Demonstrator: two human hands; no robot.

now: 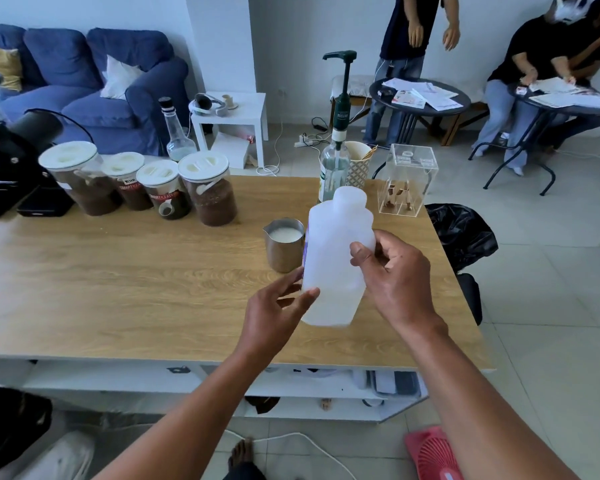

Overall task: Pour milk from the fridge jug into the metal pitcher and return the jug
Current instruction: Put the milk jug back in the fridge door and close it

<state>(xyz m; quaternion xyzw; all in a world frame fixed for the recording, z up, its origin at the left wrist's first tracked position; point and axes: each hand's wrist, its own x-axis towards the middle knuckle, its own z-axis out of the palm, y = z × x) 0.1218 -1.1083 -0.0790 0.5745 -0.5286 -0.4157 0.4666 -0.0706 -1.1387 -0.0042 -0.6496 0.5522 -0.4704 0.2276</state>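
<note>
A translucent white plastic milk jug [335,258] is held roughly upright just above the wooden table [118,289], near its right end. My right hand [392,275] grips the jug's right side with thumb and fingers. My left hand [278,306] touches the jug's lower left side with fingers spread, thumb against its front. The metal pitcher [284,244] stands on the table just left of and behind the jug, with white milk inside. I cannot tell whether the jug's cap is on.
Several lidded jars of coffee [208,192] line the table's back left beside a black machine [7,168]. A pump bottle [336,157], a patterned cup [359,164] and a clear box [407,180] stand behind the jug. People sit and stand at dark tables [420,98] far right.
</note>
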